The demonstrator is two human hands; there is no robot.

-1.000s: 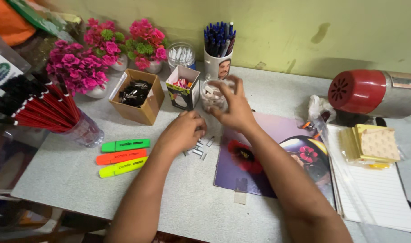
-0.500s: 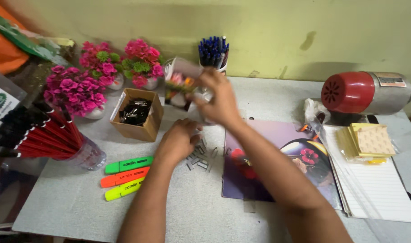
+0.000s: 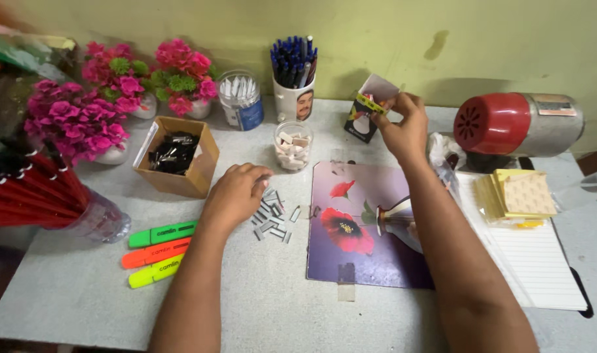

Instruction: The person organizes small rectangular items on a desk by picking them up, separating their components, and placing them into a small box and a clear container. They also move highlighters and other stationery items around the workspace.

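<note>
Right hand pinching a small open carton, tilted above the worktop near the pen mug, left hand curled, knuckles down, over scattered staple strips, grip empty as far as shows

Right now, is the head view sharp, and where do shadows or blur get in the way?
Head view: mostly sharp under soft, even light; the small box in the right hand is slightly blurred; the left hand shades the staple strips; the red pencils at the left edge look stretched.

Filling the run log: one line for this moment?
right hand: holds small white carton | left hand: on small metal strips
</note>
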